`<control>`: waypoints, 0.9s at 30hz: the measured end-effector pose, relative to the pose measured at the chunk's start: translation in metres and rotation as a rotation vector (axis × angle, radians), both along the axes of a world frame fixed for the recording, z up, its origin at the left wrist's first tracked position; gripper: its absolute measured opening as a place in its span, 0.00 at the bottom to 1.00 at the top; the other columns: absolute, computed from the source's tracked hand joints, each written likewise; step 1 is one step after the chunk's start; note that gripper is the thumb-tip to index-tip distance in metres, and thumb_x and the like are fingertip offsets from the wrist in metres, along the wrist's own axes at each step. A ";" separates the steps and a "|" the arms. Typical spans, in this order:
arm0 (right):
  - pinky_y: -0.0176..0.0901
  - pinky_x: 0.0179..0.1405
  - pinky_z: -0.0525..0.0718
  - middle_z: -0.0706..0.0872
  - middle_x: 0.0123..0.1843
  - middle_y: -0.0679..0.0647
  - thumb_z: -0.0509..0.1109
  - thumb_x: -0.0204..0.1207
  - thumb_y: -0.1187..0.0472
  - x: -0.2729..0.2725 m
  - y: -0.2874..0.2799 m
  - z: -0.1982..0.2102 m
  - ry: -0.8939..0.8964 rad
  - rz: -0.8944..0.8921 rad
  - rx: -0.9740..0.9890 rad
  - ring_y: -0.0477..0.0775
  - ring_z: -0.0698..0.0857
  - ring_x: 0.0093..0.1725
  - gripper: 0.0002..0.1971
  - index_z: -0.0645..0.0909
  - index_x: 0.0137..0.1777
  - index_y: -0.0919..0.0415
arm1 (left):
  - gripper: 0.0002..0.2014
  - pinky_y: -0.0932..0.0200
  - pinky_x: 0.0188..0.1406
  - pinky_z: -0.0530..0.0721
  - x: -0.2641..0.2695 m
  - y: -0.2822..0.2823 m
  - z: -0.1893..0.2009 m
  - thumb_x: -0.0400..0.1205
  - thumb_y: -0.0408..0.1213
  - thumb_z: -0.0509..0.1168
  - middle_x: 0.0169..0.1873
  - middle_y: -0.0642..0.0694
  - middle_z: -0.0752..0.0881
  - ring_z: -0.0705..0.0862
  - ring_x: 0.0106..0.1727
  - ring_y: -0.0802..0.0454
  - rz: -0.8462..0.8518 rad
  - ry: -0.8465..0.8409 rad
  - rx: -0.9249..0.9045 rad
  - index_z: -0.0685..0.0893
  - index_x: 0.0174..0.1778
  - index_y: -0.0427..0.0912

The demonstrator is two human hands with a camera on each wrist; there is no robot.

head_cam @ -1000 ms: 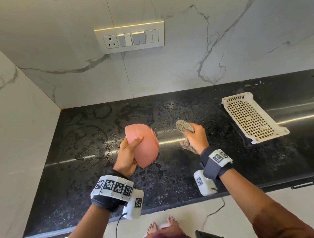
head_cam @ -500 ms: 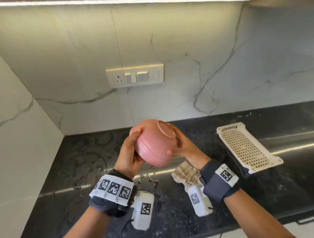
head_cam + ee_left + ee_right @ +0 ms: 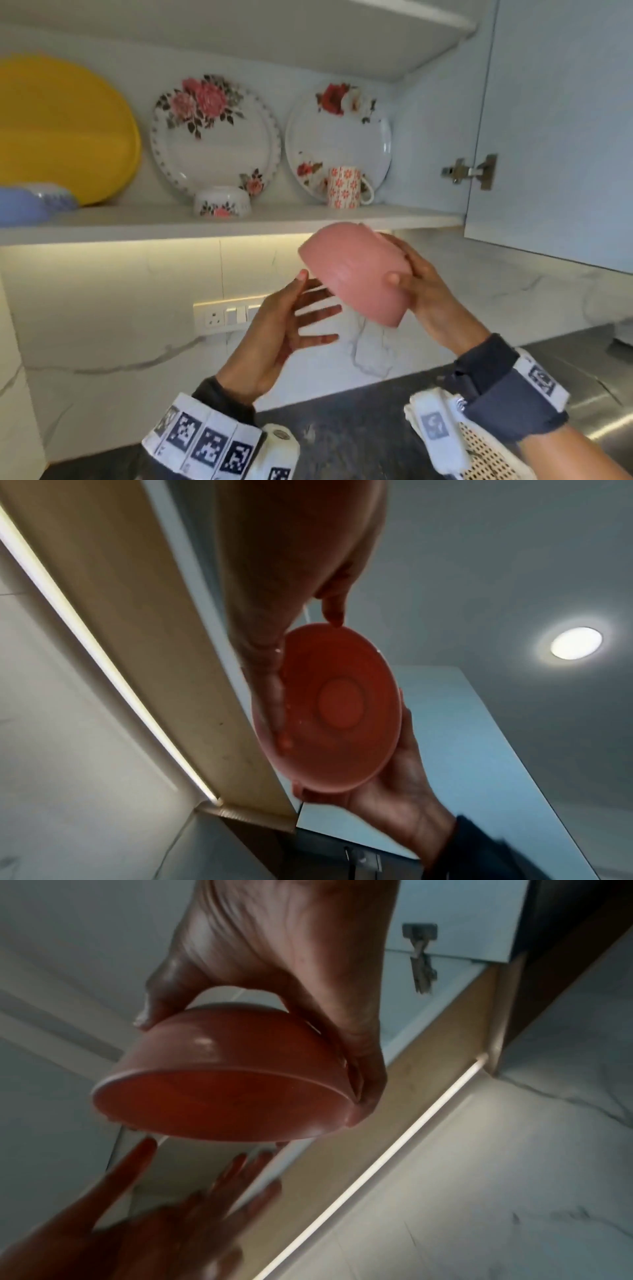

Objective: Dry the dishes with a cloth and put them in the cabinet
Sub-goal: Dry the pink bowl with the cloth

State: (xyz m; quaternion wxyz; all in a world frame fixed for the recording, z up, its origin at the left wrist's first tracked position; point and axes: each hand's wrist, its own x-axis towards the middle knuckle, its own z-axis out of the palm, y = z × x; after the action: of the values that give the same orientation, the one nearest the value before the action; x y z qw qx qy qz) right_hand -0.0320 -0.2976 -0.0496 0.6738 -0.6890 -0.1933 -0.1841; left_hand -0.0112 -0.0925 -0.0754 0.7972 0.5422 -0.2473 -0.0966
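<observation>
up near the open cabinet (image 3: 555, 130), the right hand (image 3: 424, 294) grips the pink bowl (image 3: 356, 274) with its thumb on the outer wall and its fingers (image 3: 394, 243) curled over the foot side. the bowl is tilted in the air, mouth facing down and toward the left hand (image 3: 274, 339), just below the front edge of the cabinet shelf (image 3: 239, 222) and at about 5 o'clock from the small floral bowl (image 3: 221, 201) standing upside down on it. in the left wrist view the bowl's inside (image 3: 339, 704) shows a few water drops. the left hand is released, its fingers spread and straight, palm toward the bowl's rim; the head view shows a small gap, while in the left wrist view a fingertip sits at the rim, so i cannot tell whether it touches.

on the shelf, at 11 o'clock from the pink bowl, a floral plate (image 3: 215, 137) leans upright; at 12 o'clock a second rose plate (image 3: 339, 137) stands behind a red-patterned mug (image 3: 344, 186). a yellow plate (image 3: 65, 137) and a blue bowl (image 3: 30, 202) sit at far 9 to 10 o'clock. a socket panel (image 3: 222, 315) is on the marble wall. both wrists carry bands with black-and-white square code markers (image 3: 209, 445); no readable writing or brand shows anywhere.
</observation>
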 end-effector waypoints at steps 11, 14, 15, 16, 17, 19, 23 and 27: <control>0.45 0.51 0.79 0.74 0.64 0.49 0.78 0.65 0.50 0.055 -0.026 0.130 -0.090 -0.391 -0.278 0.53 0.78 0.59 0.38 0.66 0.75 0.50 | 0.15 0.48 0.70 0.71 0.086 -0.004 0.080 0.80 0.30 0.65 0.61 0.37 0.83 0.80 0.62 0.39 0.844 -1.064 0.726 0.81 0.63 0.32; 0.47 0.58 0.79 0.75 0.68 0.51 0.80 0.61 0.45 0.090 -0.030 0.135 -0.016 -0.465 -0.416 0.54 0.78 0.62 0.44 0.65 0.76 0.53 | 0.15 0.44 0.67 0.74 0.105 -0.006 0.084 0.82 0.34 0.62 0.60 0.37 0.84 0.81 0.60 0.38 0.837 -1.093 0.892 0.81 0.63 0.33; 0.47 0.59 0.79 0.75 0.69 0.52 0.80 0.61 0.44 0.099 -0.030 0.135 0.006 -0.480 -0.453 0.54 0.78 0.62 0.45 0.64 0.76 0.54 | 0.14 0.47 0.63 0.77 0.110 -0.006 0.084 0.83 0.36 0.61 0.58 0.37 0.85 0.83 0.58 0.38 0.840 -1.091 0.927 0.83 0.61 0.35; 0.46 0.60 0.78 0.75 0.69 0.53 0.80 0.61 0.43 0.108 -0.031 0.134 0.023 -0.491 -0.487 0.55 0.78 0.62 0.46 0.64 0.76 0.56 | 0.14 0.50 0.56 0.79 0.113 -0.006 0.082 0.84 0.38 0.60 0.56 0.38 0.87 0.84 0.55 0.39 0.851 -1.088 0.973 0.85 0.59 0.37; 0.45 0.59 0.77 0.75 0.69 0.53 0.79 0.62 0.43 0.115 -0.031 0.134 0.033 -0.505 -0.520 0.55 0.77 0.62 0.45 0.64 0.76 0.57 | 0.14 0.53 0.49 0.80 0.115 -0.006 0.080 0.85 0.41 0.59 0.53 0.40 0.88 0.85 0.53 0.40 0.870 -1.094 1.027 0.86 0.57 0.39; 0.43 0.58 0.75 0.75 0.69 0.54 0.79 0.64 0.44 0.127 -0.031 0.131 0.046 -0.532 -0.571 0.54 0.76 0.60 0.43 0.65 0.75 0.59 | 0.15 0.57 0.40 0.76 0.118 -0.006 0.076 0.85 0.44 0.57 0.49 0.42 0.89 0.85 0.48 0.42 0.914 -1.135 1.076 0.87 0.54 0.42; 0.49 0.65 0.76 0.75 0.71 0.54 0.79 0.62 0.42 0.149 -0.035 0.121 0.111 -0.539 -0.582 0.56 0.76 0.65 0.44 0.67 0.75 0.60 | 0.14 0.55 0.43 0.80 0.123 -0.002 0.070 0.82 0.44 0.62 0.47 0.41 0.91 0.88 0.44 0.39 0.936 -1.225 0.929 0.88 0.54 0.41; 0.45 0.61 0.77 0.75 0.72 0.55 0.78 0.64 0.43 0.162 -0.038 0.113 0.134 -0.510 -0.476 0.55 0.78 0.63 0.44 0.65 0.77 0.58 | 0.12 0.53 0.37 0.84 0.124 -0.003 0.067 0.77 0.41 0.65 0.38 0.42 0.92 0.89 0.34 0.41 0.978 -1.309 0.884 0.90 0.46 0.39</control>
State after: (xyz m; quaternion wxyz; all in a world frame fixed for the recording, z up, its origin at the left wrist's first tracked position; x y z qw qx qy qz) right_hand 0.1299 -0.3358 0.0631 0.4379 -0.8634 -0.0077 -0.2505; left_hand 0.1127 -0.0952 -0.0088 0.1718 0.7874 -0.3324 0.4900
